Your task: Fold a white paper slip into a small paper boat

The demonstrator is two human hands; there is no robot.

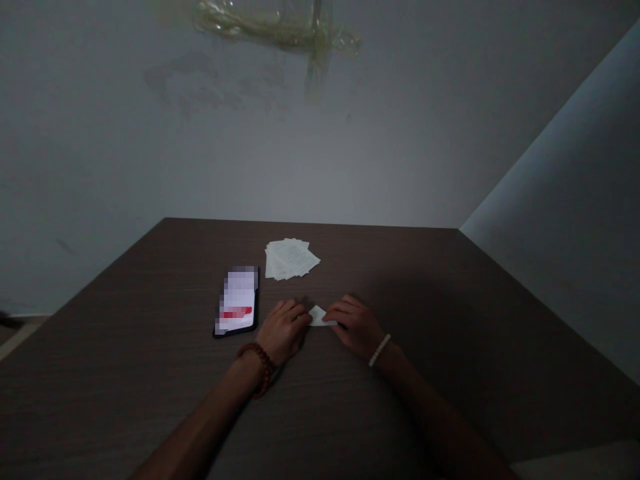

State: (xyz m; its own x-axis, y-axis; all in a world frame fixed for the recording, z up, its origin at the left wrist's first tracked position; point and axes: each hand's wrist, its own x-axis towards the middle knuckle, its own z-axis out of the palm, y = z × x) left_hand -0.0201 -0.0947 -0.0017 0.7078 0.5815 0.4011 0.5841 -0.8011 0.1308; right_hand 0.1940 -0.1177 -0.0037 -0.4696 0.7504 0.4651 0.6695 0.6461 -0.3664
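Observation:
A small white piece of paper [318, 316] lies on the brown table between my hands, its upper part coming to a point and its lower edge straight, as if folded. My left hand [284, 328], with a brown bead bracelet at the wrist, has its curled fingers on the paper's left end. On the right end, the bent fingers of my right hand [356, 325] grip the paper; a pale bead bracelet circles that wrist. Both hands rest low at the tabletop. The fingers hide the paper's two ends.
A spread pile of white paper sheets [290, 259] lies beyond my hands. To the left is a phone [237, 301] with its screen lit and blurred. The wooden table [150, 293] meets a grey wall at its far edge, with tape [280, 30] stuck higher up.

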